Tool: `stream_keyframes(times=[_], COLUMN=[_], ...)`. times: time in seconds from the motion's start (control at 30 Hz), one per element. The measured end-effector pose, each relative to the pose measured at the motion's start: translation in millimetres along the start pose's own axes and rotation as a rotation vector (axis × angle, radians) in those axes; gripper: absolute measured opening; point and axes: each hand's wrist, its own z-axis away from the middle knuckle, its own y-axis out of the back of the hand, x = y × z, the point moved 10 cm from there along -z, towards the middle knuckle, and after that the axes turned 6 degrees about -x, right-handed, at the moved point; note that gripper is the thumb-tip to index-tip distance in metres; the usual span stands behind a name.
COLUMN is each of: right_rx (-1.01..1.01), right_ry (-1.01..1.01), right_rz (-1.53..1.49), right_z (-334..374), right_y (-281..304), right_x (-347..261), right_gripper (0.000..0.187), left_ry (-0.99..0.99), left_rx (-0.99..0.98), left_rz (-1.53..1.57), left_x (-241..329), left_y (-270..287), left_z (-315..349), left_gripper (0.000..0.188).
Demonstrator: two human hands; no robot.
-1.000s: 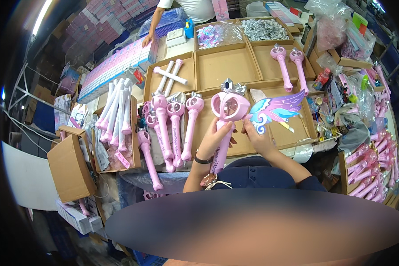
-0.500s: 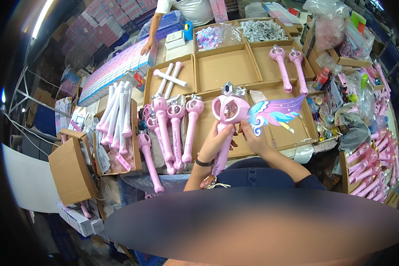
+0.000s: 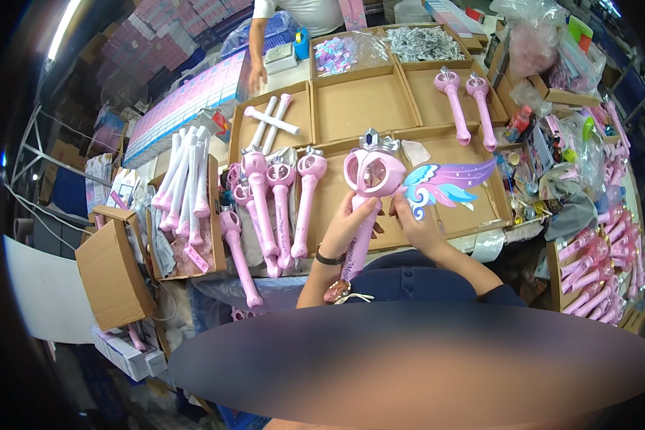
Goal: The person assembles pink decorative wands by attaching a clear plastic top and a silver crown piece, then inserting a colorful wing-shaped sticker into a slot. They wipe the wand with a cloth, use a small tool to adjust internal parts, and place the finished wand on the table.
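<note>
My left hand [image 3: 350, 228] is wrapped round the handle of a pink toy wand [image 3: 360, 252], held upright before my chest. The wand's round head has clear windows and a silver crown with a dark gem on top. A purple, blue and pink wing [image 3: 448, 181] sticks out from the right side of the head. My right hand [image 3: 417, 226] pinches the wing near its base, beside the head. Whether the wing is fixed to the head cannot be made out. To the left, several crowned pink wands [image 3: 282, 208] lean together over the tray's edge.
Cardboard trays [image 3: 365, 107] cover the table; one holds two pink wands [image 3: 448, 97], another white sticks [image 3: 272, 122]. Silver parts [image 3: 424, 44] and winged pieces [image 3: 335, 54] lie farther back. A carton of wrapped handles [image 3: 186, 183] stands left, a box of pink wands [image 3: 598, 265] right. A co-worker's hand [image 3: 257, 75] is across the table.
The wing's outer tip has swung slightly farther right. My hands keep their hold with little movement. The co-worker's hand has shifted right, off the row of boxes.
</note>
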Motion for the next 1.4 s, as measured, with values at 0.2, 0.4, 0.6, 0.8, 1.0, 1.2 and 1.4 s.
stream_keyframes(times=[0.2,0.4,0.6,0.8,1.0,1.2,1.4], right_rx=[0.011,-0.091,-0.291,-0.166,-0.103,-0.047,-0.029], right_ry=[-0.054,-0.092,-0.395,-0.29,-0.085,-0.004,-0.023], right_rz=[-0.033,-0.084,-0.338,-0.129,-0.166,-0.18,-0.225], right_z=[-5,-17,6,5,-9,-13,-11], right_y=[-2,-12,-8,-2,-17,-23,-25], right_x=[16,10,16,34,12,3,9], right_gripper=[0.024,0.024,0.023,0.026,0.03,0.032,0.03], left_ry=[-0.037,-0.053,-0.136,-0.106,-0.041,0.035,0.069], left_rx=[0.036,0.054,0.125,-0.251,-0.362,-0.48,-0.425], left_rz=[-0.04,-0.09,0.091,0.728,0.802,0.769,0.716], left_x=[6,9,7,3,-2,-3,-1], left_y=[-5,4,41,31,9,-21,-23], left_z=[1,2,2,-9,-14,-13,-12], left_gripper=[0.047,0.046,0.042,0.077,0.095,0.087,0.085])
